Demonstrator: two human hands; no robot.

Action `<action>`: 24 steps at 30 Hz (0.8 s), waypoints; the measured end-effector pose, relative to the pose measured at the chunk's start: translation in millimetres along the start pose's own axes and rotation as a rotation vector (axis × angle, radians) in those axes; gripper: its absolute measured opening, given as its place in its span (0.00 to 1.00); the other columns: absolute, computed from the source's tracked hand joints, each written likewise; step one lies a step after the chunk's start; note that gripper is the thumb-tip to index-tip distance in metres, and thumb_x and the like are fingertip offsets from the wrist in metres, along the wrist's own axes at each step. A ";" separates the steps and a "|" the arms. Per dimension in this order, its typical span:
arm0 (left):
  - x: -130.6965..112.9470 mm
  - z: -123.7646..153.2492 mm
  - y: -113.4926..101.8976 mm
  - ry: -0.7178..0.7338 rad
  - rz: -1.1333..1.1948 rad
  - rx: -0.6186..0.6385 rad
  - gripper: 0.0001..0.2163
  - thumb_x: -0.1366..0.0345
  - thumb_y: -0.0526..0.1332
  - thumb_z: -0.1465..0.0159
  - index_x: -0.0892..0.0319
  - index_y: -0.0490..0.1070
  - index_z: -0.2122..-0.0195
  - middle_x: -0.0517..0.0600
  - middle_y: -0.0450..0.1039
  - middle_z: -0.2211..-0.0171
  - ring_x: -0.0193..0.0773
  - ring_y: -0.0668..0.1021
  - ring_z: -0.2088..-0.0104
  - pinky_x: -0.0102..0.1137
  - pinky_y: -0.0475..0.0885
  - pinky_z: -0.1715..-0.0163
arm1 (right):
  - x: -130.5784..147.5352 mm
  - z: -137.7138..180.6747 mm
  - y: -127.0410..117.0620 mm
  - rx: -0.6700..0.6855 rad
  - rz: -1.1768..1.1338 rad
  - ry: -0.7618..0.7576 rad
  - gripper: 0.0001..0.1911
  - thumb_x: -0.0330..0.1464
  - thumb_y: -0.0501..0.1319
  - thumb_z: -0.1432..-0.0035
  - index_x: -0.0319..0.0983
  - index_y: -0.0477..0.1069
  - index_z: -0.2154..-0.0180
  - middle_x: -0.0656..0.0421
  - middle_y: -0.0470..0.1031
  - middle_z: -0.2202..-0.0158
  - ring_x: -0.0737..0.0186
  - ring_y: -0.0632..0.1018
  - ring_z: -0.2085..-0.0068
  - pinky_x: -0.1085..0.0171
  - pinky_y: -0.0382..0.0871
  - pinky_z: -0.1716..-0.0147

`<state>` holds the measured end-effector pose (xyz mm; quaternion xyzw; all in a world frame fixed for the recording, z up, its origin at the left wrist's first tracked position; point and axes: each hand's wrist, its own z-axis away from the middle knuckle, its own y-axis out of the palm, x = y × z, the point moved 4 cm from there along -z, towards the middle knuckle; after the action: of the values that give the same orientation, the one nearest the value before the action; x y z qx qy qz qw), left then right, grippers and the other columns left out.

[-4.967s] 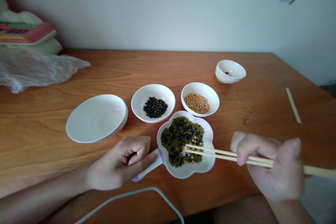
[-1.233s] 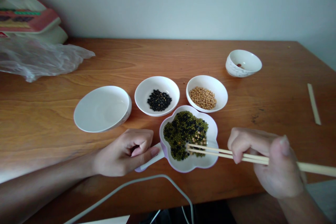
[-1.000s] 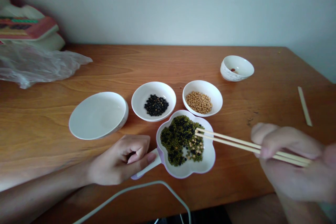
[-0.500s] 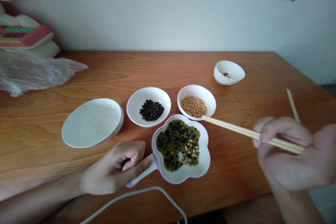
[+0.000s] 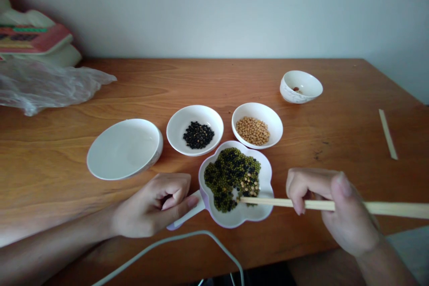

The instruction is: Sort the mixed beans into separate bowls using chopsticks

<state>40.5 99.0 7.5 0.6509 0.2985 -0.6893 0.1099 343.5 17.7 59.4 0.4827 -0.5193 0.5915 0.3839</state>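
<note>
My left hand (image 5: 156,205) is closed around the handle of a white flower-shaped bowl (image 5: 267,178) with a lilac rim. Mixed green, black and tan beans (image 5: 231,174) lie in it. Chopsticks (image 5: 281,202) are gripped in my right hand (image 5: 331,205), their tips down among the beans near the bowl's middle. Whether a bean sits between the tips I cannot tell. Just behind stand a white bowl of tan soybeans (image 5: 252,130) and a white bowl of black beans (image 5: 198,135).
A large white bowl (image 5: 124,149) sits at the left. A small bowl (image 5: 300,87) with a few reddish bits stands at the back right. A flat wooden strip (image 5: 388,134) lies at the right. Clear plastic (image 5: 53,85) lies at the back left; a pale cable (image 5: 167,243) crosses the front.
My right hand has turned and moved left and down, bringing the chopstick tips from the soybean bowl into the flower-shaped bowl. My left hand keeps its hold on the handle.
</note>
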 end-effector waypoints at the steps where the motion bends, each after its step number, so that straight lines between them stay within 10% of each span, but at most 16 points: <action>1: -0.3 0.0 0.1 0.002 0.003 -0.001 0.20 0.77 0.58 0.30 0.57 0.50 0.74 0.41 0.58 0.76 0.28 0.64 0.76 0.24 0.63 0.75 | 0.9 0.0 -0.7 -0.017 -0.006 -0.001 0.39 0.57 0.39 0.29 0.41 0.70 0.76 0.59 0.68 0.77 0.63 0.69 0.74 0.61 0.57 0.71; 24: -0.3 2.0 -0.2 0.034 0.001 -0.005 0.20 0.79 0.59 0.30 0.57 0.50 0.74 0.41 0.57 0.76 0.29 0.62 0.75 0.27 0.61 0.74 | 0.4 -1.2 7.4 0.045 -0.003 -0.005 0.40 0.62 0.37 0.32 0.42 0.71 0.72 0.60 0.69 0.74 0.62 0.70 0.72 0.61 0.60 0.70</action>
<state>38.8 98.0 7.8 0.6623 0.3018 -0.6774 0.1068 336.1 17.6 58.0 0.4935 -0.5063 0.6013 0.3723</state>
